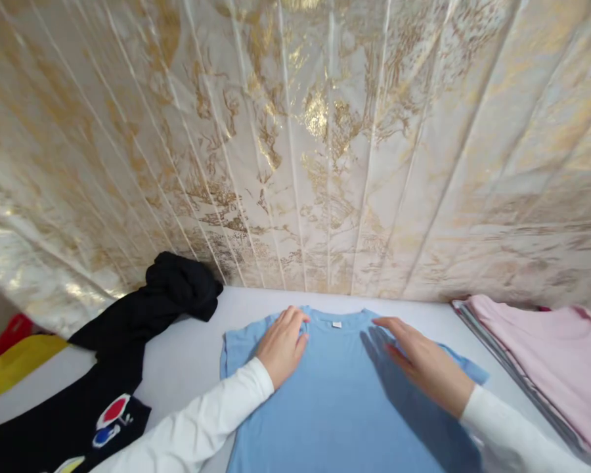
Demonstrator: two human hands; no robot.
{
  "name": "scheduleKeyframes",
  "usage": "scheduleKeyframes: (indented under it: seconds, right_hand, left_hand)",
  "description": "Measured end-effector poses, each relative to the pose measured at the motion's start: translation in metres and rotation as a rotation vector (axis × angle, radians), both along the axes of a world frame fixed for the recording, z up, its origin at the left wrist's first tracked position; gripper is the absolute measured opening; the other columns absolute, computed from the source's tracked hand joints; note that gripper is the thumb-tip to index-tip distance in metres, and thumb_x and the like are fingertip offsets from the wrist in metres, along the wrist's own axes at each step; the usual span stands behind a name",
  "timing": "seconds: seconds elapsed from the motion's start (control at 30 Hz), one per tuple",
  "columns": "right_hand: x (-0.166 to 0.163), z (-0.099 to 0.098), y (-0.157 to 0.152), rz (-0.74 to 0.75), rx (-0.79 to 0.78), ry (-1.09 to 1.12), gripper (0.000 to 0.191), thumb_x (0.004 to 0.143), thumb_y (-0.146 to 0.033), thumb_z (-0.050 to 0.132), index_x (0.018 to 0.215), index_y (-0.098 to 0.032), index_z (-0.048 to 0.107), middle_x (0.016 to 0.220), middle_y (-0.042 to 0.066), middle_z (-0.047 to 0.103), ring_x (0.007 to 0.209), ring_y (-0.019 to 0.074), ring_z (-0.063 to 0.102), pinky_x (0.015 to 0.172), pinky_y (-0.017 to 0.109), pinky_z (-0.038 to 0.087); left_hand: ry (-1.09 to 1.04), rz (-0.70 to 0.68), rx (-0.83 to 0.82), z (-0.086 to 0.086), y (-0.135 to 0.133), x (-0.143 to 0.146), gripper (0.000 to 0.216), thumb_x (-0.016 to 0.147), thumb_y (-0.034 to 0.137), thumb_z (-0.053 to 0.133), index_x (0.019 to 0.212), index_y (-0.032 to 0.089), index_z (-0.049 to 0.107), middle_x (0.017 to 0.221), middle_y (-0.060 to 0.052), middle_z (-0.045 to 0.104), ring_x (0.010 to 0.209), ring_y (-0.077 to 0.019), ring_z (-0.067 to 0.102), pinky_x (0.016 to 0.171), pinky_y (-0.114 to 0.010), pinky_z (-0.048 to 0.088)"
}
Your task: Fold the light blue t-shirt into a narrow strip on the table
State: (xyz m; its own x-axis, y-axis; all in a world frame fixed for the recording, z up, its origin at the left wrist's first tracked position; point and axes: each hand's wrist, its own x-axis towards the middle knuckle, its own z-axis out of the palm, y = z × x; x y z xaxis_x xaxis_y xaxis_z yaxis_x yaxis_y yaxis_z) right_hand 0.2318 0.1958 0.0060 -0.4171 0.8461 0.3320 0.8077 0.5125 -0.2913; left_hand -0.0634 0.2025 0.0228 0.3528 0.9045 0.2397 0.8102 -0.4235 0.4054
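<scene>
A light blue T-shirt (335, 407) lies spread out with its neckline away from me and a small white label (337, 324) inside the collar. My left hand (284, 345) rests on the shoulder left of the neckline, fingers slightly bent and thumb apart, with no cloth visibly gripped. On the other side, my right hand (423, 364) hovers over the right shoulder with its fingers stretched out, casting a shadow on the fabric. The lower part of the shirt runs out of view at the bottom edge.
Black clothing (123, 328), partly bunched and printed with colourful shapes, lies on the left. Beyond it are yellow cloth (17, 364) and red cloth (7, 335). A folded stack topped by a pink garment (546, 361) sits right. A gold-patterned curtain (295, 164) hangs behind the white table (187, 355).
</scene>
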Motion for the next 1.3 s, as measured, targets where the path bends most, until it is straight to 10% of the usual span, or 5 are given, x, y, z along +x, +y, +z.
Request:
scheduleKeyframes:
  seconds: [0.47,0.7,0.87,1.3]
  right_hand:
    - [0.000,-0.032,0.008,-0.232,-0.024,-0.350,0.066,0.088,-0.064,0.038,0.143,-0.028,0.038,0.152,0.008,0.030,0.139,0.0320,0.025,0.108,0.055,0.027]
    - [-0.033,-0.017,0.026,-0.002,0.049,-0.269,0.052,0.095,-0.042,0.039,0.139,-0.014,0.044,0.147,0.014,0.038,0.135,0.0258,0.036,0.106,0.044,0.036]
    - [-0.050,-0.001,0.049,-0.007,0.178,-0.243,0.036,0.084,-0.007,0.046,0.115,-0.015,0.062,0.110,0.010,0.067,0.108,0.0247,0.055,0.090,0.037,0.043]
    - [-0.033,0.017,0.048,0.097,0.146,-0.201,0.013,0.081,-0.008,0.051,0.079,-0.019,0.058,0.088,0.005,0.062,0.083,0.0191,0.053,0.075,0.029,0.039]
  left_hand:
    - [0.349,-0.045,-0.118,-0.016,0.013,-0.013,0.068,0.092,0.058,0.040,0.148,0.020,0.026,0.156,-0.012,0.014,0.143,-0.0317,0.006,0.112,-0.052,0.015]
    - [0.307,-0.141,-0.023,-0.001,0.012,0.019,0.051,0.095,0.029,0.042,0.143,0.014,0.034,0.151,-0.011,0.030,0.138,-0.0220,0.031,0.109,-0.038,0.030]
    - [0.305,-0.142,0.099,0.001,0.043,0.034,0.029,0.093,0.011,0.043,0.114,0.020,0.061,0.110,-0.004,0.065,0.105,-0.0211,0.054,0.091,-0.034,0.043]
    - [0.381,-0.305,0.240,0.004,0.043,0.015,0.009,0.093,0.015,0.051,0.093,0.019,0.059,0.097,-0.003,0.061,0.090,-0.0197,0.052,0.078,-0.032,0.040]
